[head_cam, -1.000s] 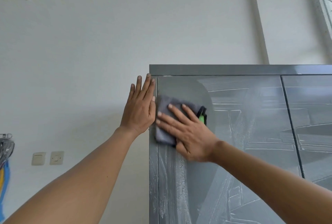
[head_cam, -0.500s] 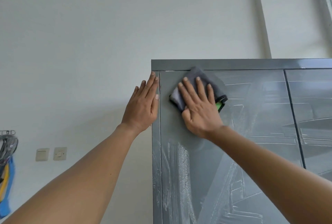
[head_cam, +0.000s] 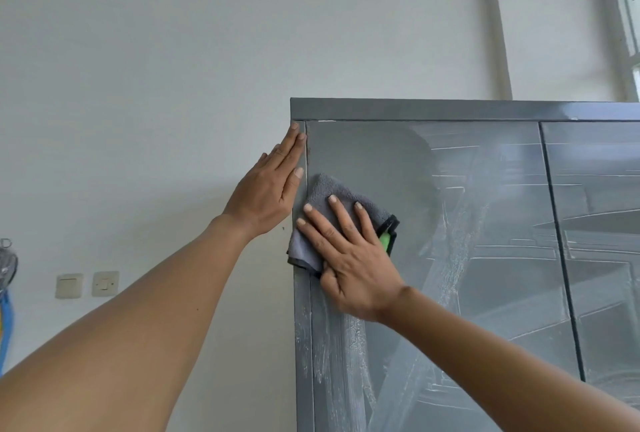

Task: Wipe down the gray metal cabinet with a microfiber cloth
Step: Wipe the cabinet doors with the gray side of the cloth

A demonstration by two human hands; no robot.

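Right hand [head_cam: 349,258] presses cloth [head_cam: 317,220] flat-fingered on cabinet [head_cam: 381,161] (left hand [head_cam: 268,192] open, bracing edge).

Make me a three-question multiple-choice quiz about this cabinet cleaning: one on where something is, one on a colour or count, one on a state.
1. Where does the left hand rest?
A. on the cabinet's left edge
B. on the cloth
C. on the wall switches

2. What colour is the tag on the cloth?
A. red
B. green
C. yellow

3. How does the door look below and to the right of the right hand?
A. wiped clean
B. streaked with white residue
C. covered in stickers

Answers:
1 A, its straight fingers lie along the cabinet's left corner.
2 B, a green tag shows at the cloth's right edge.
3 B, whitish smears cover the door there, while the patch above the cloth is plain gray.
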